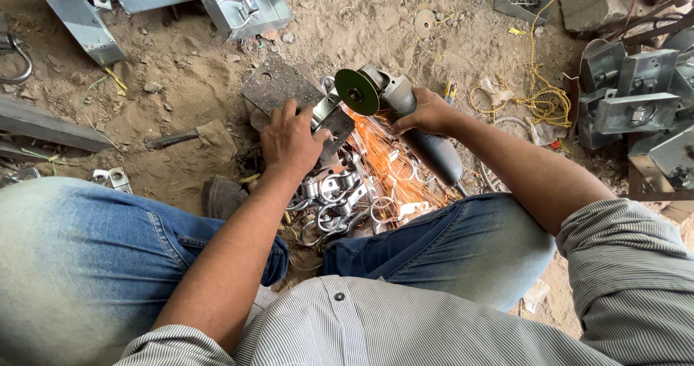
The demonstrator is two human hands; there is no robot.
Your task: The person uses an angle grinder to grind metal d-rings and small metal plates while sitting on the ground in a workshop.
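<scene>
Both hands [289,140] seemingly beside grinder [405,117]

This is an open-air metal workshop on bare sandy ground [181,84]: grey galvanised steel brackets [629,91] lie stacked about, a pile of shiny steel ring clamps [336,200] sits nearby, and orange grinding sparks [387,156] fly.

1. Flat, even daylight covers the sandy ground [181,70]; nothing is dim.
2. Shadows are soft and short, pooling under the metal brackets [636,98].
3. Orange sparks [387,156] glow brightest, streaking slightly.
4. The green grinder disc [356,91] looks crisp; focus holds throughout.
5. Edges bow outward, wide-lens distortion swelling the jeans [72,265].
</scene>
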